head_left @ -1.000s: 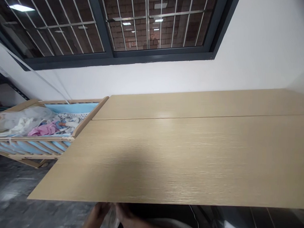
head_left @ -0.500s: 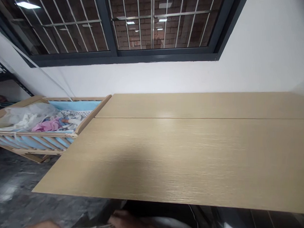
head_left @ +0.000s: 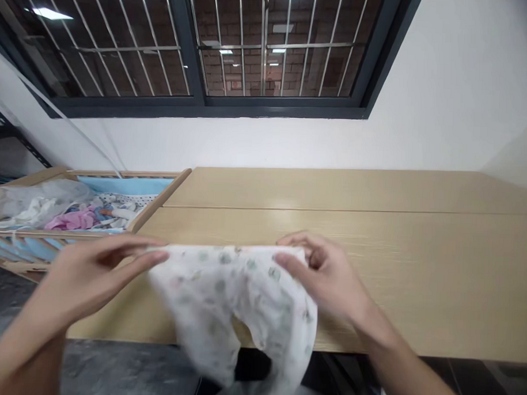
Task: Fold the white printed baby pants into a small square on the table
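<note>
You've got a white cloth up in both hands, right over the near edge of the surface, and its lower folds hang down past that edge! Your left hand is at the cloth's left corner, with the fingers stretched long and pinched narrow on the fabric. Over on the right, your right hand has the other top corner, its fingers curled over the edge and gripping, thumb on the front. Between your hands the cloth sags in a loose fold, dotted with small pale green prints. Off the surface's left end sits a wooden crib, with a pink garment and white bedding heaped inside. Behind the surface, a white wall rises to a barred window.
</note>
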A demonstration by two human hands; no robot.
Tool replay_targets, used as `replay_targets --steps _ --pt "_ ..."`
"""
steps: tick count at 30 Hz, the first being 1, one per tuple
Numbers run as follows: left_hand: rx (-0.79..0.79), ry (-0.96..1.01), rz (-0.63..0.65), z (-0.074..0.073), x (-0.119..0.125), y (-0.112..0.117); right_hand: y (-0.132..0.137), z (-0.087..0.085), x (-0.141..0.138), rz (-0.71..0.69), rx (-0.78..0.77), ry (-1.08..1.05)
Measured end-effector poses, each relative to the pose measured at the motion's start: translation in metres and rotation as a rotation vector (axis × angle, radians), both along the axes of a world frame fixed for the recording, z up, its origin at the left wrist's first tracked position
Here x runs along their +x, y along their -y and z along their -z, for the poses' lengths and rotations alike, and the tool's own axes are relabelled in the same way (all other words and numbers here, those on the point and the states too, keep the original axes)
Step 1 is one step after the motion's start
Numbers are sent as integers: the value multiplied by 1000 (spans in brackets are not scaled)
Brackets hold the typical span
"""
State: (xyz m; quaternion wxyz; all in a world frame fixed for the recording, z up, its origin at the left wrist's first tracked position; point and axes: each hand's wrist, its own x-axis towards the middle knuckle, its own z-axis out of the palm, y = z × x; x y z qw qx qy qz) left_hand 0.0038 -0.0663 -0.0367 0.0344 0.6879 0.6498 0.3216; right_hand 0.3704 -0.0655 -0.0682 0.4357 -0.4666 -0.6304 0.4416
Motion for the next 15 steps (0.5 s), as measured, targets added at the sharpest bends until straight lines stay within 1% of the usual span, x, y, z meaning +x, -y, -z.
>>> replay_targets --steps 2,3,5,7,10,13,15 --pt "-51 6 174 -8 35 -39 -28 -10 16 46 52 88" --pt "-61 7 230 -8 49 -60 -44 -10 24 66 77 145" --pt "-92 6 312 2 70 -99 -79 -4 36 85 106 247" --pt "-132 -44 326 21 84 -134 -115 11 46 82 111 318" --pt "-165 -153 288 54 101 -179 -168 41 55 78 109 435" --pt "-184 -192 252 82 117 -211 -210 72 55 110 122 610" --pt "-209 -214 215 96 125 -226 -230 89 51 122 132 682"
